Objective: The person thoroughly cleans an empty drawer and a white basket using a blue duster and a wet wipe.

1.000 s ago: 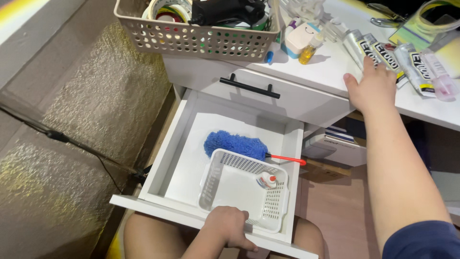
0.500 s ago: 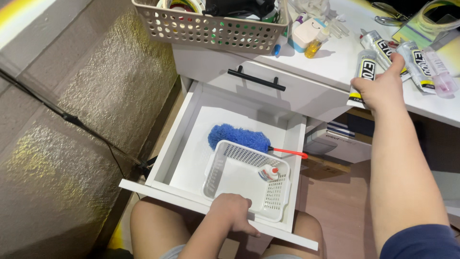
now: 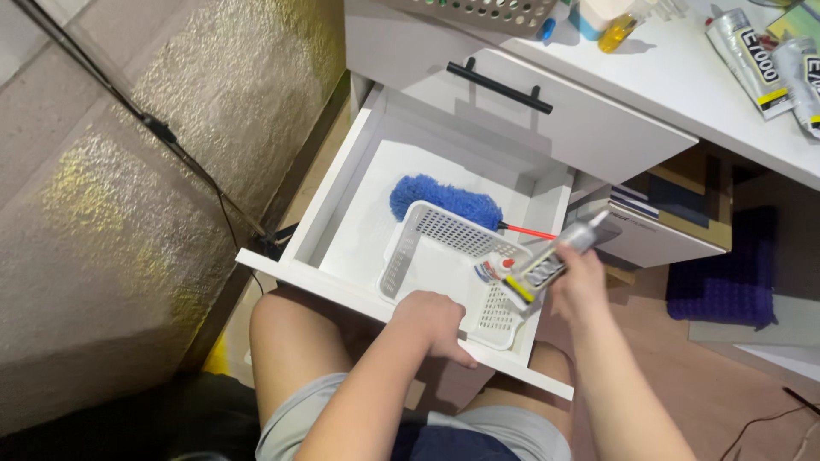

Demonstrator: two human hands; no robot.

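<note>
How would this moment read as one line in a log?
left hand: on drawer front edge | right hand: holding silver tube over white basket | blue duster: behind basket

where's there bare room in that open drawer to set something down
The drawer floor is bare left of the duster and white tray, and along the back wall. The tray's left half is bare too. It is crowded at the tray's right end, where the right hand holds a tube near a small bottle.

R hand (image 3: 579,282) brought glue tube (image 3: 555,258) over basket (image 3: 427,256).
</note>
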